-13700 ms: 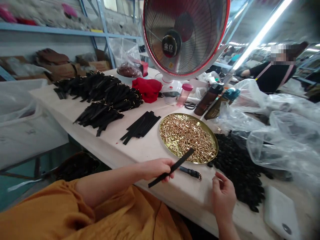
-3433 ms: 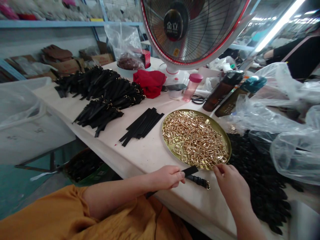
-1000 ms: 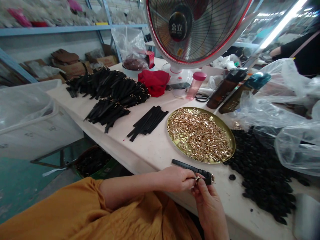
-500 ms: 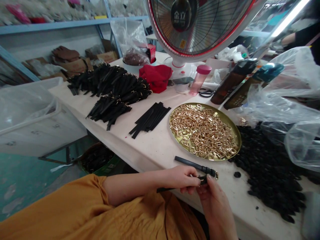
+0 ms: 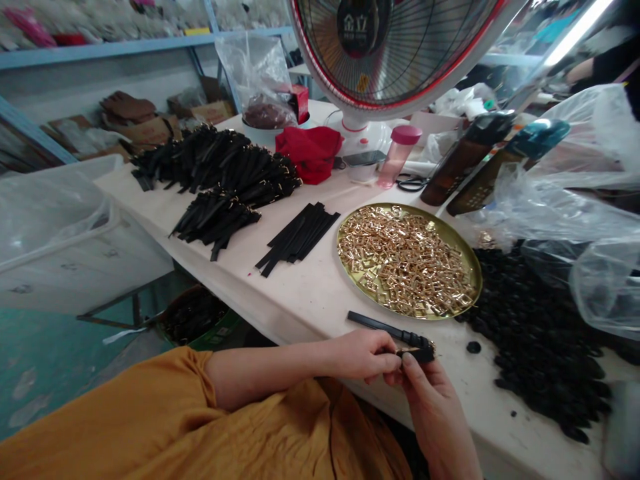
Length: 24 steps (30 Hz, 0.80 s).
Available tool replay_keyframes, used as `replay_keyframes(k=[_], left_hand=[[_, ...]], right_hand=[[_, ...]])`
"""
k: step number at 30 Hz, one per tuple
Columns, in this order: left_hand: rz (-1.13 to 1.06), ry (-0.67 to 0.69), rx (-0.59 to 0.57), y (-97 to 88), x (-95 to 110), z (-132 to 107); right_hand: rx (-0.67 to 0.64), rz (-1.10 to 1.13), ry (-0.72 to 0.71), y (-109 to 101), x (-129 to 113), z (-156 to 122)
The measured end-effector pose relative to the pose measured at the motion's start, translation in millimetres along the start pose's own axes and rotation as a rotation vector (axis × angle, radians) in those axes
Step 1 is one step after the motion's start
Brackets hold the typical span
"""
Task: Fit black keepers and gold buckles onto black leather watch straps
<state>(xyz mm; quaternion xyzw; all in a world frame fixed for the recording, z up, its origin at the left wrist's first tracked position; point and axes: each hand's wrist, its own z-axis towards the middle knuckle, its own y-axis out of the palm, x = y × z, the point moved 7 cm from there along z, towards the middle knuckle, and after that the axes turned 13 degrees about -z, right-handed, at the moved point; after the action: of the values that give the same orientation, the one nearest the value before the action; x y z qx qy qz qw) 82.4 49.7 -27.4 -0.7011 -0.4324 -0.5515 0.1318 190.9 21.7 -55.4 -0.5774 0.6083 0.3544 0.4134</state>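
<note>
My left hand and my right hand meet at the table's front edge, both pinched on a black strap end with a small gold buckle. Most of that strap is hidden under the hands. Just beyond them a finished black strap with a buckle lies on the table. Further back sits a round gold tray heaped with gold buckles. A short row of plain black strips lies left of the tray.
Piles of black straps cover the table's back left. A heap of small black loops lies at right under clear plastic bags. A fan, red cloth, pink bottle, two dark flasks and scissors stand behind.
Half a second ago my hands held the strap and buckle much the same way; they have closed a little tighter together. Earlier my right hand picked a buckle from the tray.
</note>
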Motion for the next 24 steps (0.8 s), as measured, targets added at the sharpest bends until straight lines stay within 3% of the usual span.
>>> replay_keyframes(k=[3,10,14,18,24], left_hand=[[0.102,-0.021,0.011,-3.5,-0.3,-3.7],[0.262,-0.042,0.018,-6.6,7.3,-15.0],[0.325,-0.051,0.027,-8.6,7.9,-20.0],[0.215,-0.009,-0.009,-6.3,5.6,-20.0],[0.094,0.007,0.019,-2.8,5.1,-14.8]], right_hand=[[0.071,-0.014,-0.005,-2.9,3.0,-0.1],[0.035,0.179,0.017,11.8,-1.9,-4.4],[0.104,0.119,-0.008,1.7,-3.1,-5.5],[0.139,0.038,-0.023,-9.3,-3.2,-1.1],[0.080,0.007,-0.016,0.0,-0.5,-2.8]])
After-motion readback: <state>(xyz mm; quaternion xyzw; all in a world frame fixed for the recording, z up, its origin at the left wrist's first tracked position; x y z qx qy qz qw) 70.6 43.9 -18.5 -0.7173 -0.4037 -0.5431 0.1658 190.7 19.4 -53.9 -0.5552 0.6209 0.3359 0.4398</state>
